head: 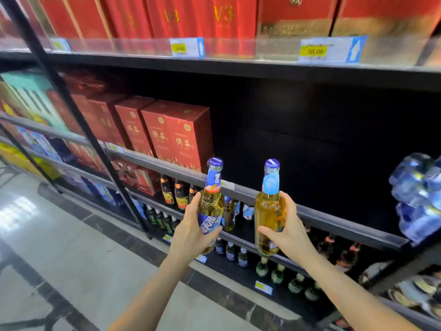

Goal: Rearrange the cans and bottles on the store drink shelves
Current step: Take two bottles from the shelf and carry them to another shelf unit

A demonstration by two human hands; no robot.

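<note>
My left hand [191, 231] grips a clear beer bottle [211, 204] with amber liquid, a blue label and blue foil cap, held upright. My right hand [290, 231] grips a second like bottle [268, 216], also upright. Both bottles hang in front of the rail of the middle shelf [310, 213], whose dark space behind them holds nothing in the middle. More bottles [177, 193] stand on the lower shelves beneath my hands.
Red gift boxes [181, 137] stand on the middle shelf to the left. A blue shrink-wrapped pack of water bottles [416, 199] sits at its right end. Red cartons [214, 20] fill the top shelf above price tags [331, 48]. A black upright post [78, 113] crosses at left, over tiled floor [59, 247].
</note>
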